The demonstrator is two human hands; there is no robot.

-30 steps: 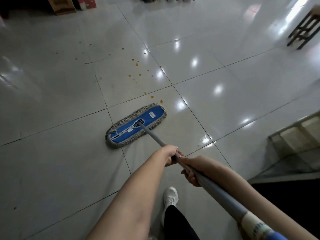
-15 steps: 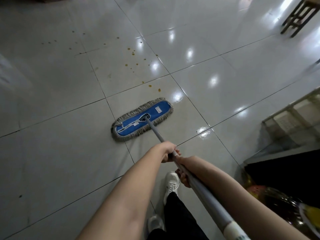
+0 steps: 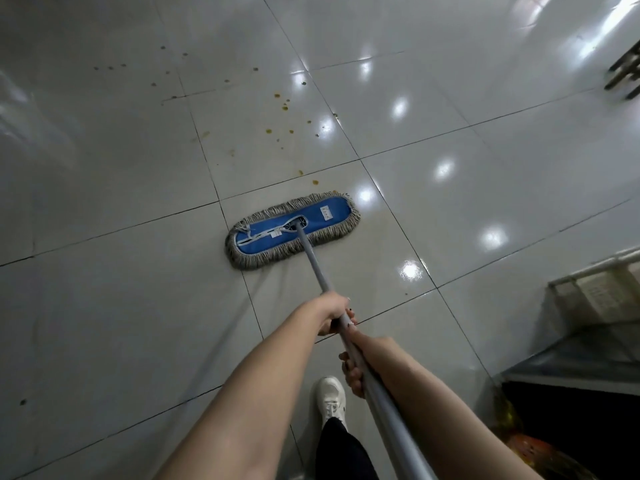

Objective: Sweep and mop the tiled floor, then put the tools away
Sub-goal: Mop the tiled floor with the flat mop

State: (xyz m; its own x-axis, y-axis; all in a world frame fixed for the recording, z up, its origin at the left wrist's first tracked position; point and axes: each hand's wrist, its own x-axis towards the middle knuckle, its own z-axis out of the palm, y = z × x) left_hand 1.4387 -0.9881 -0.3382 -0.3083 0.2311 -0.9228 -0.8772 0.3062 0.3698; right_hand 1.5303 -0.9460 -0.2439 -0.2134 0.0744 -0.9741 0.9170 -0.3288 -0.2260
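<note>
Mop head (image 3: pixel 292 230): flat blue pad with a grey string fringe. It lies flat on the tiled floor (image 3: pixel 104 306), straddling a grout line, just short of the nearest orange-brown spots (image 3: pixel 284 105).
- Fringe looks soft and floppy and should drag and conform. Pad frame looks stiff.
- Joint at pad centre looks like a swivel, so expect the head to yaw if pushed off-axis.
- Whole tool looks light. Load is probably friction, not weight.
- Floor is glossy and may be slick. Cannot tell which parts are wet.

Handle (image 3: pixel 313 265): smooth grey pole, looks like rigid metal. It runs from pad centre back towards the person and out at the lower right.
- A smooth tube could spin in the palm, and two spaced grips counter that.
- Mid-shaft, where it is held, looks like the right place.

Left hand (image 3: pixel 334 315): the forward grip. Fingers are wrapped round the pole with the back of the hand up. Arm is nearly straight, reaching in from lower left.

Right hand (image 3: pixel 353 372): just behind the left. Fingers curl under the pole, forearm lies along the shaft.

Both hands are closed on the handle and hold nothing else.

Around them:
- white shoe (image 3: pixel 330 398) below the hands
- dark stool legs (image 3: pixel 627 74) at far upper right
- glass case (image 3: pixel 588 306) at right, well apart from the mop
</note>
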